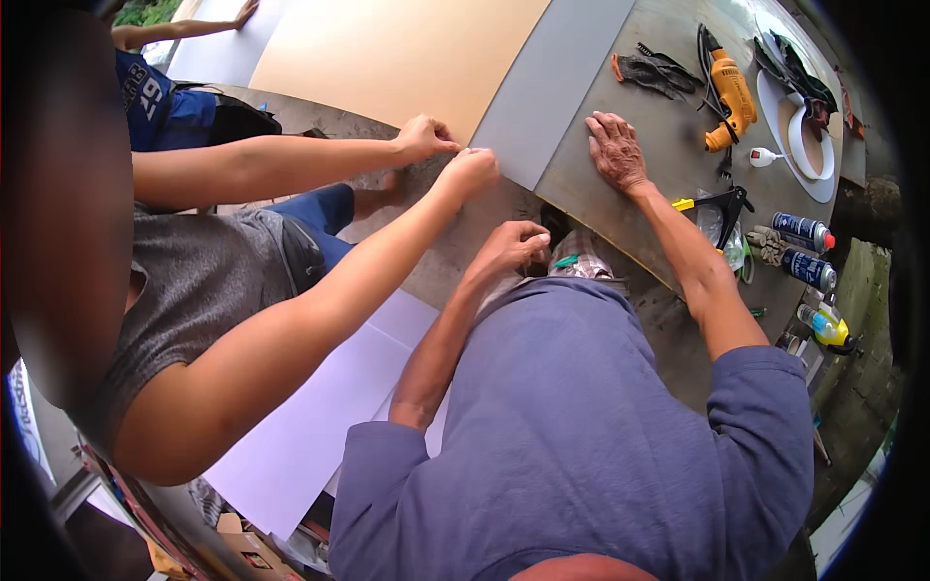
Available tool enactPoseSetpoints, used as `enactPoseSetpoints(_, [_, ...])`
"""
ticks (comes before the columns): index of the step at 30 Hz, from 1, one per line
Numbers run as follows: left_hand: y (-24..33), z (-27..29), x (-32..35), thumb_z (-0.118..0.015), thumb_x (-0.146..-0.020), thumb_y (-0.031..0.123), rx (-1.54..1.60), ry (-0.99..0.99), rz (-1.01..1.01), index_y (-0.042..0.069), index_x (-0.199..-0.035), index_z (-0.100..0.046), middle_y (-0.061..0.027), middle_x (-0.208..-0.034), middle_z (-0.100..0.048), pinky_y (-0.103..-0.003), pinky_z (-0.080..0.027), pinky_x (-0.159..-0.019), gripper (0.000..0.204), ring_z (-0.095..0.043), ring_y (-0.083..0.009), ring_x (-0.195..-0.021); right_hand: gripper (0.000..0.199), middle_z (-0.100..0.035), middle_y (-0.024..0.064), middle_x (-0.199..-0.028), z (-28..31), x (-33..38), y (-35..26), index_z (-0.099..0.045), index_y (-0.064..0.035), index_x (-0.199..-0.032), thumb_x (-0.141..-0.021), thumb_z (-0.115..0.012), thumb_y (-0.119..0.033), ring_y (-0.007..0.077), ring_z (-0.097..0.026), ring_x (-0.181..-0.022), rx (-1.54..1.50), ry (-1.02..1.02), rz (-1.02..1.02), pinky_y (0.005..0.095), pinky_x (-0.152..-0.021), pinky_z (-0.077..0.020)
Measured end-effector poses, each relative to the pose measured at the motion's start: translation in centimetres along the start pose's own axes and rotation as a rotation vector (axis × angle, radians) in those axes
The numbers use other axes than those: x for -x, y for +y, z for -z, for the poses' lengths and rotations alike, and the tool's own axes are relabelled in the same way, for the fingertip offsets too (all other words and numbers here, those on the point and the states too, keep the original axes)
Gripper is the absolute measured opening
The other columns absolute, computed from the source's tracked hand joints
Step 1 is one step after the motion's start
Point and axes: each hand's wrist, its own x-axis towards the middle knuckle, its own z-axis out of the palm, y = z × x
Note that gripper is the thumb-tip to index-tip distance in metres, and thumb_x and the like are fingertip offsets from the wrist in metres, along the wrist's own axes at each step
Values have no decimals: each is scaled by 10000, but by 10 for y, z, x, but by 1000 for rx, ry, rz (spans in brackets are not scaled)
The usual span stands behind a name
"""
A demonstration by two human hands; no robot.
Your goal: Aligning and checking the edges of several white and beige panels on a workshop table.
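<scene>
In the head view: right hand (617,153) laid flat on grey tabletop (668,136), digits slightly apart, palm hidden, just beside grey sheet (544,87); left hand (511,248) loosely curled near blue shirt (581,368), cannot tell whether clamped on anything. Ahead, tan sheet (407,58) next to the grey, both cut off above; at near corner, co-worker's hands (470,174), pinch hard to make out.

Dull grey worktable (678,145) in daylight; grey floor (436,263) beneath; green foliage (145,12) at upper left

On our table (673,136), right of the sheets (562,82), we have a work glove (659,74) left of the power drill (733,92); a squeeze bottle (763,157) and two canisters (802,232) lie nearer us.
</scene>
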Motion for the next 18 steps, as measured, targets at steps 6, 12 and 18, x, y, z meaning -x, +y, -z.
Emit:
enactPoseSetpoints(6, [-59,12,-30,-578,-907,306,-24,195,184,5,-1002,-668,-48,-729,-661,-261,-427,-479,328,-582,-104,-601,389,-493,78,-1253,3,-4,4,-524,-87,-1220,-845,-567,-182,253,-437,-1202,-22,-7,-14,394,-1012,-351])
enactPoseSetpoints(12, [-80,15,-49,-585,-919,323,287,482,156,45,-891,-651,-37,-725,-650,-218,-400,-445,287,-547,-75,-561,397,-491,79,-1258,3,-3,5,-533,-80,-1219,-840,-576,-189,251,-439,-1196,-61,-9,-16,395,-1012,-348])
enactPoseSetpoints(18, [-87,19,-68,-602,-925,308,650,694,48,56,-1020,-602,-45,-747,-630,-206,-408,-441,270,-543,-81,-570,395,-493,79,-1255,5,-4,7,-541,-78,-1210,-835,-584,-194,250,-440,-1191,-58,4,-17,394,-1009,-349])
